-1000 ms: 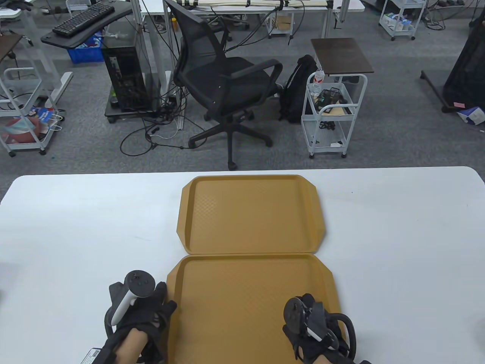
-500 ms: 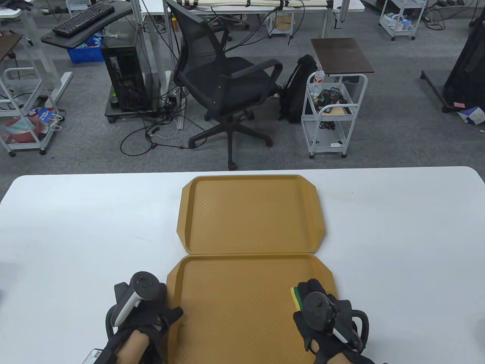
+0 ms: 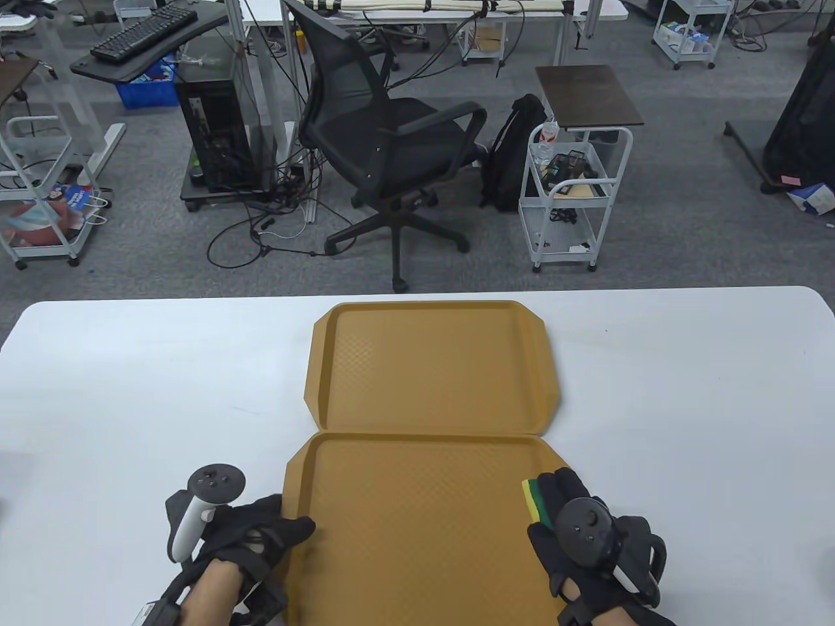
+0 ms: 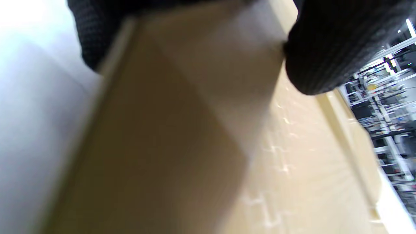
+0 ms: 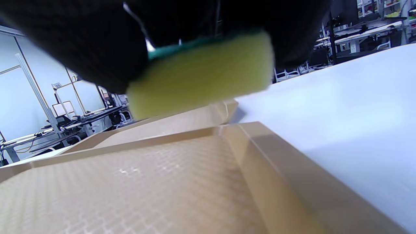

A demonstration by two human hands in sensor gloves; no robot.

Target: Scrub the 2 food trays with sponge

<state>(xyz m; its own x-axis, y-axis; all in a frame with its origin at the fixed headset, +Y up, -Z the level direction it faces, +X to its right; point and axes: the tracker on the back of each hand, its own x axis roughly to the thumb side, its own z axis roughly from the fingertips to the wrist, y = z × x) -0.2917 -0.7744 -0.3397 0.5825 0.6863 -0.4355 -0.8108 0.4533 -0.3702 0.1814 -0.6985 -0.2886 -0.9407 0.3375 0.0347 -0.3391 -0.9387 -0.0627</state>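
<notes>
Behind the white table [image 3: 130, 365] stand an office chair [image 3: 385, 143], a backpack [image 3: 515, 156] and a white cart [image 3: 574, 195].

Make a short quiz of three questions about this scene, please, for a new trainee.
1. True or false: the right hand holds the yellow-and-green sponge.
2. The sponge is over which tan plastic food tray? A) near tray B) far tray
3. Fill in: the left hand holds the near tray's ____ edge.

Key: 1 true; 2 A; 3 left.
</notes>
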